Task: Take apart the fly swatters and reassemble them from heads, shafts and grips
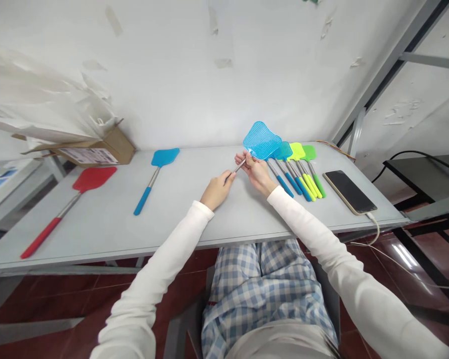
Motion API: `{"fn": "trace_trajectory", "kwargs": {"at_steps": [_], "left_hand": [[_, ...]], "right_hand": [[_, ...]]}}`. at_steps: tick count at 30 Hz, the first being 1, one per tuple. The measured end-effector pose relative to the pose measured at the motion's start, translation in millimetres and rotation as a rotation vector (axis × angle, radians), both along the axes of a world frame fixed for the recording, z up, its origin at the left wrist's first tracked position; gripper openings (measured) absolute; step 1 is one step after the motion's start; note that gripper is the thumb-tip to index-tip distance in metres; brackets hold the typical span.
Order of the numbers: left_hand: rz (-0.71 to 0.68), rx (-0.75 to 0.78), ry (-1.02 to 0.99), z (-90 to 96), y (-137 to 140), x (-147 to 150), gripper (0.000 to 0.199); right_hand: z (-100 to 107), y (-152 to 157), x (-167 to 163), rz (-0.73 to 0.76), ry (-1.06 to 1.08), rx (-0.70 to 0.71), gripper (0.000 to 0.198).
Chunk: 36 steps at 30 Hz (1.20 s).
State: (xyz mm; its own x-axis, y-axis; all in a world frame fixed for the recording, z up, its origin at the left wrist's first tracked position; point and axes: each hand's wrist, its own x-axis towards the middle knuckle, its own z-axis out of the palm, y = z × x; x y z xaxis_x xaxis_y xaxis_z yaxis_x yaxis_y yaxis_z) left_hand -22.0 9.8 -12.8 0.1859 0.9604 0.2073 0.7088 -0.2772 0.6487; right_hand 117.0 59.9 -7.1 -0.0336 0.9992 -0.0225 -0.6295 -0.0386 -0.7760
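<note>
A blue fly swatter (262, 140) is held up over the table between both hands. My left hand (217, 190) is closed round its handle end, which the fingers mostly hide. My right hand (257, 172) pinches the metal rod close under the mesh head. Just right of it, several fly swatters lie side by side with heads toward the wall: blue ones (298, 183), yellow ones (312, 185) and a green one (316, 174). Left of my hands lie a separate blue fly swatter (155, 179) and a red fly swatter (69, 204).
A phone (349, 191) with a white charging cable (374, 224) lies at the right of the grey table (179, 219). An open cardboard box (108, 148) stands at the back left. The white wall (172, 75) borders the table's far edge.
</note>
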Motion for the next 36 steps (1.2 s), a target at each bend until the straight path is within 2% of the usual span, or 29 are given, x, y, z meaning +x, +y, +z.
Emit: {"fn": "trace_trajectory", "kwargs": {"at_steps": [5,9,13,22,28,33,36], "left_hand": [[-0.002,0.010,0.012,1.1,-0.9,-0.5,0.030],[-0.014,-0.004,0.040,-4.1,-9.2,-4.7,0.030],[-0.025,-0.036,0.059,-6.5,-17.9,-12.1,0.030],[-0.024,-0.003,0.151,13.6,-19.7,-33.1,0.031],[-0.040,-0.008,0.157,13.4,-21.9,-36.2,0.031],[-0.058,-0.072,0.162,9.1,-31.0,-46.4,0.032],[-0.064,-0.098,0.161,4.2,-33.5,-53.3,0.033]], "right_hand": [[3.7,5.3,5.1,-0.029,-0.007,0.003,0.014],[6.7,15.3,24.6,-0.108,-0.022,0.018,0.013],[10.8,26.2,43.7,-0.113,-0.065,0.021,0.008],[41.7,63.6,84.6,-0.203,-0.059,0.099,0.012],[52.8,82.2,118.8,-0.273,-0.099,0.117,0.012],[51.1,90.7,148.2,-0.320,-0.094,0.063,0.016],[43.6,88.6,155.9,-0.294,-0.123,0.063,0.014]]}}
